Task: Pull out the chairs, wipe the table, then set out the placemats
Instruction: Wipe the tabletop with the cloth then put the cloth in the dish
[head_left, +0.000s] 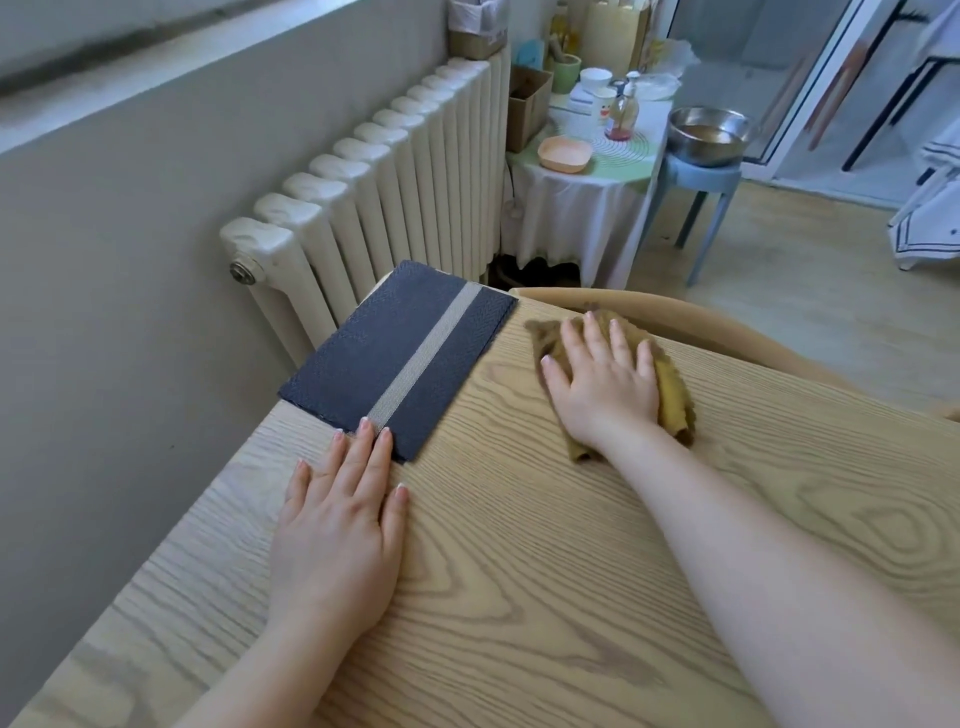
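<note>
Stage: wiping is going on, approx mid-task by my read.
Right hand (602, 379): lying flat, fingers spread, pressing the ochre cloth (670, 395) onto the worktop (545, 571) nr the far edge.
Left hand (337, 525): resting flat and open, holding nothing, fingertips touching the folded placemats (395, 358).
Placemats: sitting stacked at the far-left corner, not yet set out.
Chair (727, 322): back is showing just beyond the far edge; can't tell if pulled out.
Left to do: finish wiping, then lay the mats.

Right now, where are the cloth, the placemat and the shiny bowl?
cloth (672, 400): head view, yellow fold beside the hand
placemat (363, 358): head view, dark part
shiny bowl (709, 136): head view, inner wall
</note>
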